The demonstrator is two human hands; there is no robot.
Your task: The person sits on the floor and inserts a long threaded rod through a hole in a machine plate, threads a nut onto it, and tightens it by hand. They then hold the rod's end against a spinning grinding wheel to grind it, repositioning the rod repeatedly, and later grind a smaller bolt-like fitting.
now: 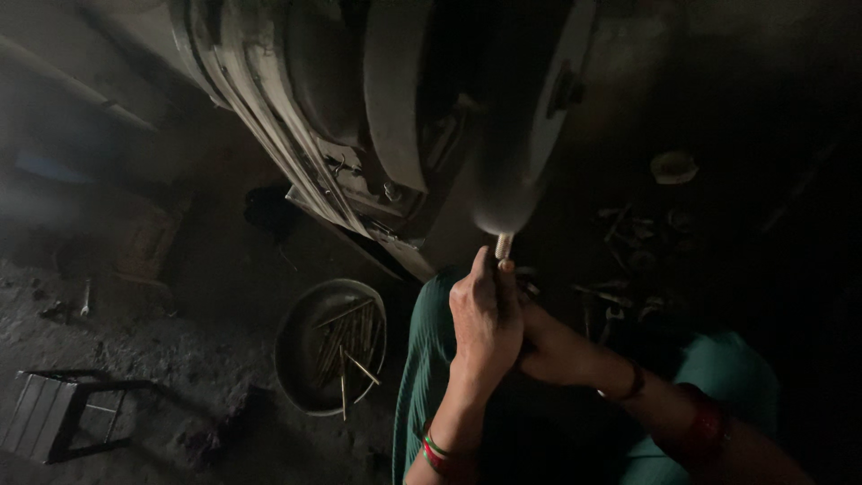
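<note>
My left hand (485, 319) is closed around a thin metal rod (504, 245) and holds its tip up against the rim of a large spinning wheel (503, 162) of a machine. My right hand (543, 346) sits behind and under the left one, clasping it or the rod's lower end; which one is hidden. Bangles ring both wrists. My green garment (431, 359) covers my lap below the hands.
A round metal pan (310, 359) with several thin rods lies on the dirt floor at the left of my knee. A small dark stool (54, 413) stands at lower left. Scattered metal scraps (628, 260) lie at the right, in deep shadow.
</note>
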